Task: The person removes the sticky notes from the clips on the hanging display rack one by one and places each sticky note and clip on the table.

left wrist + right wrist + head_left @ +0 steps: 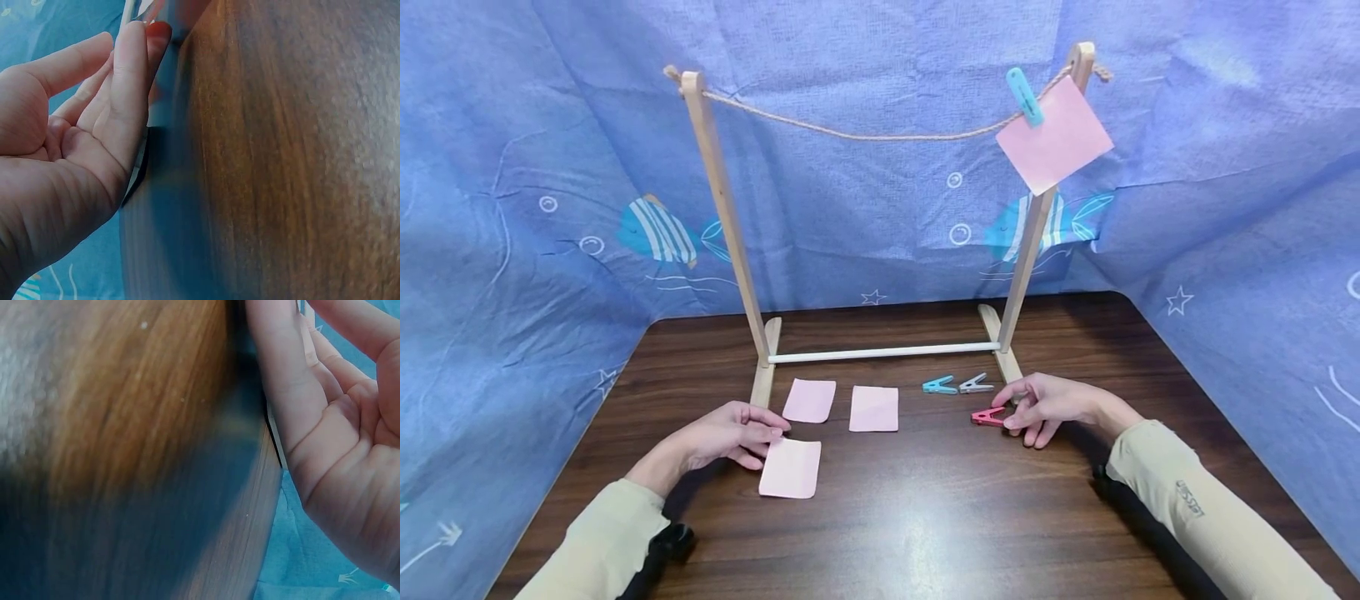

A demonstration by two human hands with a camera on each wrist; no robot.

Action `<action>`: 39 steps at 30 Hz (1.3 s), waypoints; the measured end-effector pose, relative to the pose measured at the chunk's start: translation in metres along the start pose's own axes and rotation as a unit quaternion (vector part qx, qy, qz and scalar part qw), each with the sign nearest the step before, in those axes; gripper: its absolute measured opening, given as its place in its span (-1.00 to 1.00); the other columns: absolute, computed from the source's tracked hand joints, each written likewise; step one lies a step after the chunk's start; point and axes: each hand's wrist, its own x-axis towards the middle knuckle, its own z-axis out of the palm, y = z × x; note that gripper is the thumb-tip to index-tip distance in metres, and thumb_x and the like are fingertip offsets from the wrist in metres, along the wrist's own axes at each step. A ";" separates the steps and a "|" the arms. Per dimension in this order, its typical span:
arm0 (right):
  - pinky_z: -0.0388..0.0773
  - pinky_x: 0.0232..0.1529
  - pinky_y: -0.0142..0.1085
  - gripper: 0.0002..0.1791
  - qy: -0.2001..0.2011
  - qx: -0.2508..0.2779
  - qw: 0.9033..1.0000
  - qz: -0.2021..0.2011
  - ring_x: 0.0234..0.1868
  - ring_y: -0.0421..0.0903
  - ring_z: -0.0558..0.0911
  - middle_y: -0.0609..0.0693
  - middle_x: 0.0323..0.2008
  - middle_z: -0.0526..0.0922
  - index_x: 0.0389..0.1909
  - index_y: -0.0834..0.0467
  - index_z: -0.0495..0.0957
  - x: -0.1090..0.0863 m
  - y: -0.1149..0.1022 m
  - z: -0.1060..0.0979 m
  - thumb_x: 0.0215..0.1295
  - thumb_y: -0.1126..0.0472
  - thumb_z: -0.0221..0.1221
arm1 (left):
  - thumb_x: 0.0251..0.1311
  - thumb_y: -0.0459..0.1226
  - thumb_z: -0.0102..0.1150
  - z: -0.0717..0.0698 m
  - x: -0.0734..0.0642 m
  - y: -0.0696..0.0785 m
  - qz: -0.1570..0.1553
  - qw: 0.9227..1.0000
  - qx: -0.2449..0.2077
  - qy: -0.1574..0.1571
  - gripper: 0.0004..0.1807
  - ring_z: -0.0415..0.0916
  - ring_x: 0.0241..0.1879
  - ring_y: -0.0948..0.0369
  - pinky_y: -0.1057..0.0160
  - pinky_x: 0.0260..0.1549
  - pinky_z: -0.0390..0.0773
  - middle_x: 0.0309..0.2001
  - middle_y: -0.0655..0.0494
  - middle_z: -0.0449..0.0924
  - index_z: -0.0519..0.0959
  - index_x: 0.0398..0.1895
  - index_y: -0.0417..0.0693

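Note:
My right hand [1048, 408] pinches the handle end of a red clothespin [987, 417] between thumb and index finger, low over the table. On the left, my left hand [730, 437] holds a pink paper note [790, 468] at its upper left corner, with thumb and index finger together there. The left wrist view shows the left hand [75, 125] side-on, its fingertips near the top edge. In the right wrist view the right hand [337, 419] is cut off at the top, so the clothespin is hidden. Two more pink notes, a left one [809, 401] and a right one [874, 409], lie flat on the table.
A blue clothespin [940, 385] and a grey clothespin [976, 383] lie beyond the red one. Behind stands a wooden frame [726, 208] with a sagging rope [850, 136]. A light-blue clothespin [1025, 96] clips a pink note [1060, 137] to the rope's right end.

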 end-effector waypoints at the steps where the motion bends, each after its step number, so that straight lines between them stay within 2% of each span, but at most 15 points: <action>1: 0.74 -0.44 -0.18 -0.48 0.000 -0.001 1.000 0.001 -0.50 -0.10 0.72 0.21 -0.33 0.70 0.26 0.35 0.41 0.000 0.000 0.000 0.38 0.25 0.30 | 0.42 -0.33 0.17 0.000 0.000 0.000 0.001 1.000 -0.001 0.002 -0.52 0.70 -0.12 0.09 0.18 -0.29 0.74 -0.06 -0.10 0.71 0.42 0.26 -0.51; 7: 0.74 -0.44 -0.17 -0.49 -0.003 0.000 1.000 0.007 -0.50 -0.09 0.72 0.24 -0.30 0.70 0.27 0.34 0.41 -0.002 -0.003 0.000 0.41 0.23 0.29 | 0.41 -0.32 0.19 -0.003 -0.002 0.001 0.000 1.000 0.008 0.020 -0.52 0.69 -0.13 0.11 0.17 -0.27 0.74 -0.05 -0.06 0.71 0.43 0.27 -0.47; 12: 0.74 -0.46 -0.15 -0.51 0.009 -0.005 1.000 0.009 -0.51 -0.07 0.72 0.26 -0.28 0.71 0.29 0.31 0.42 -0.003 -0.005 -0.001 0.47 0.16 0.22 | 0.41 -0.27 0.20 -0.005 -0.002 0.002 0.002 0.999 0.015 0.051 -0.51 0.69 -0.13 0.10 0.15 -0.28 0.74 0.04 -0.16 0.67 0.44 0.27 -0.44; 15: 0.73 -0.47 -0.13 -0.50 0.017 -0.005 1.000 0.006 -0.50 -0.07 0.72 0.27 -0.25 0.70 0.31 0.31 0.41 -0.003 -0.007 -0.002 0.51 0.12 0.18 | 0.42 -0.25 0.20 -0.005 -0.003 0.003 0.002 0.998 0.014 0.057 -0.50 0.69 -0.15 0.09 0.16 -0.29 0.74 0.04 -0.20 0.65 0.44 0.28 -0.42; 22: 0.74 -0.44 -0.07 -0.50 0.019 -0.001 1.000 0.007 -0.47 -0.03 0.72 0.29 -0.21 0.69 0.33 0.33 0.39 -0.005 -0.011 -0.003 0.55 0.10 0.13 | 0.44 -0.21 0.19 -0.004 -0.003 0.005 -0.005 0.998 0.012 0.056 -0.50 0.69 -0.20 0.10 0.15 -0.30 0.74 -0.04 -0.18 0.65 0.45 0.26 -0.41; 30: 0.75 -0.37 -0.03 -0.47 0.019 -0.005 1.000 0.010 -0.40 0.02 0.71 0.32 -0.18 0.67 0.34 0.35 0.37 -0.009 -0.019 -0.005 0.56 0.08 0.10 | 0.50 -0.19 0.10 -0.004 -0.002 0.010 -0.005 1.000 0.012 0.028 -0.46 0.69 -0.10 0.04 0.10 -0.25 0.74 0.03 -0.21 0.65 0.37 0.33 -0.45; 39: 0.74 -0.35 0.00 -0.46 0.024 -0.016 0.999 0.015 -0.36 0.05 0.71 0.27 -0.17 0.67 0.36 0.34 0.36 -0.009 -0.026 -0.009 0.57 0.07 0.10 | 0.51 -0.19 0.08 -0.002 0.000 0.018 -0.009 1.000 0.015 0.016 -0.46 0.68 -0.07 0.01 0.09 -0.25 0.73 0.04 -0.24 0.65 0.34 0.34 -0.46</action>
